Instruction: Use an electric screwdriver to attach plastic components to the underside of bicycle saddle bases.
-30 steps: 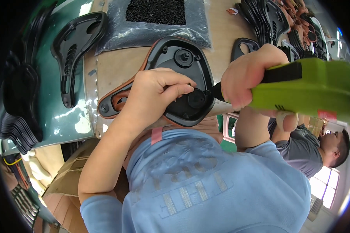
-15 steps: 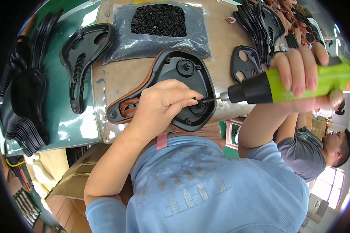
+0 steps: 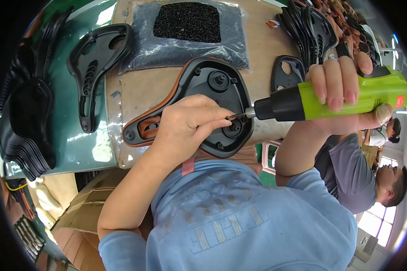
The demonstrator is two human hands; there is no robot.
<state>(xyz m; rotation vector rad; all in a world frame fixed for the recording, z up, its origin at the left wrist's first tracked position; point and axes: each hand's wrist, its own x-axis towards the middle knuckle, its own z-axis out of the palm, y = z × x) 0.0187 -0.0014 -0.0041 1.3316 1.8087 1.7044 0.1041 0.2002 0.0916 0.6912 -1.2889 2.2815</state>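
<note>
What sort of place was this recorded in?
Probably a saddle workshop: a green-and-black power screwdriver, a clear plastic bag of small black screws and stacked black plastic saddle shells suggest it.

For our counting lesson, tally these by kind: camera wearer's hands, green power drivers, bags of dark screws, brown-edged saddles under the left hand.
Left hand and right hand: 2
Green power driver: 1
Bag of dark screws: 1
Brown-edged saddle: 1
Total: 5

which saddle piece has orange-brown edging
The saddle piece under the left hand: orange-brown lines its edge, while the loose shell at left and stacked shells look black.
</note>
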